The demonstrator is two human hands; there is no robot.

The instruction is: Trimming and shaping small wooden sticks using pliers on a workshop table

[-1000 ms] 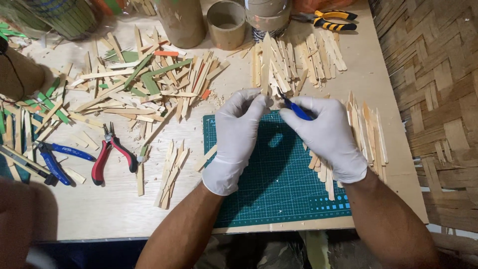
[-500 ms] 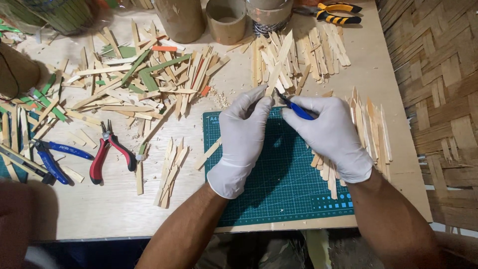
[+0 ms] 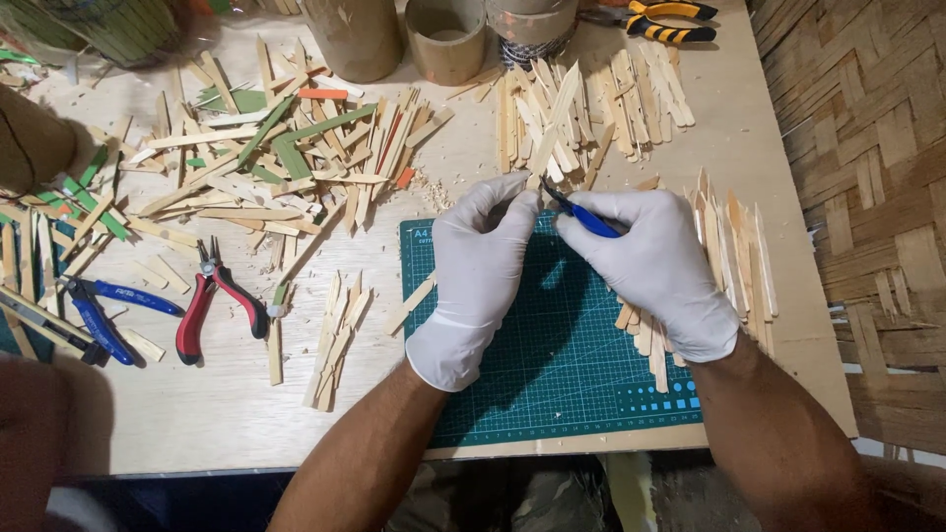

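Two white-gloved hands work over one green cutting mat [image 3: 552,374]. Both sit a touch farther up the mat than before. The left hand [image 3: 481,266] pinches a thin wooden stick [image 3: 552,138]; the right hand [image 3: 658,266] grips blue-handled pliers [image 3: 581,212] at its base. Beyond stand three cardboard tubes [image 3: 445,39].

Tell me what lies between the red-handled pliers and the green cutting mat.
In the head view, a small bundle of wooden sticks lies on the table between the red-handled pliers and the green cutting mat.

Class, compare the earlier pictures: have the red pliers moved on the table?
No. The red pliers lie beside the blue pliers, left of the green mat, as before.
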